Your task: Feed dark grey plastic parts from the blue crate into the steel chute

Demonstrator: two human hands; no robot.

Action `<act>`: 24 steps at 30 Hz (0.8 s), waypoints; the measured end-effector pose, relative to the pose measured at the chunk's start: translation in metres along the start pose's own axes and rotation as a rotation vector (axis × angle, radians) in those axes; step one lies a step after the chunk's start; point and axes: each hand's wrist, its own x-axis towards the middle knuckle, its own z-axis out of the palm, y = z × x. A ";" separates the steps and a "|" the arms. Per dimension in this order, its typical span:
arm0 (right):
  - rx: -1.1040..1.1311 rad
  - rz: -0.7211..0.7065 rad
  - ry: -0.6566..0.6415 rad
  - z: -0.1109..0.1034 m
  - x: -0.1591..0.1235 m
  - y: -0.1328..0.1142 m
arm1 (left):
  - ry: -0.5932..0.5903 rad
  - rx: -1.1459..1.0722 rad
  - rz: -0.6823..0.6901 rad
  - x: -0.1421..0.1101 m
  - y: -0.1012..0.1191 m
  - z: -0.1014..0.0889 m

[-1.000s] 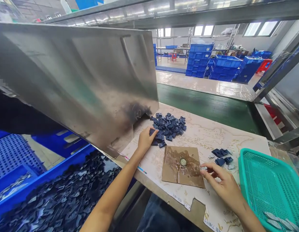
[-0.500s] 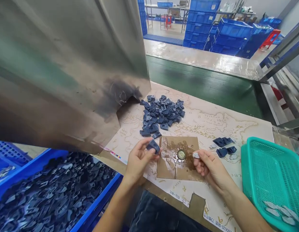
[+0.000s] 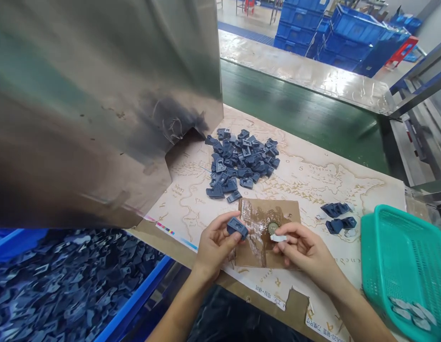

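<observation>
My left hand [image 3: 216, 243] grips a dark blue moulded plastic part [image 3: 237, 228] between thumb and fingers, its recessed face turned up. In my right hand [image 3: 303, 247] a small flat whitish piece [image 3: 278, 238] is pinched, close to a round metal cap [image 3: 273, 228]. The cap sits on a square of brown cardboard [image 3: 254, 256] smeared with a glossy wet substance. Beyond the cardboard lies a heap of similar dark blue parts [image 3: 242, 161]. Several more such parts [image 3: 336, 217] rest in a group to the right.
A green basket [image 3: 372, 256] at right holds several whitish pieces [image 3: 413, 311]. A blue crate [image 3: 135, 297] full of dark parts stands lower left. A large metal panel [image 3: 99, 118] blocks the left side. Behind the map-printed sheet [image 3: 306, 175] runs a green belt [image 3: 295, 102].
My right hand has moved left with the whitish piece, to beside the metal cap. The blue part in my left hand has turned, showing its recessed face. The view has tilted downward.
</observation>
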 end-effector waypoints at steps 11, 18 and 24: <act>-0.839 -0.397 0.163 -0.011 0.003 -0.004 | -0.074 0.048 0.027 0.000 -0.001 -0.002; -1.120 -0.472 0.122 -0.012 0.011 -0.001 | -0.052 0.042 0.018 0.000 -0.001 0.000; -0.435 -0.295 0.226 0.001 -0.004 -0.020 | -0.094 0.162 0.061 -0.011 0.005 0.009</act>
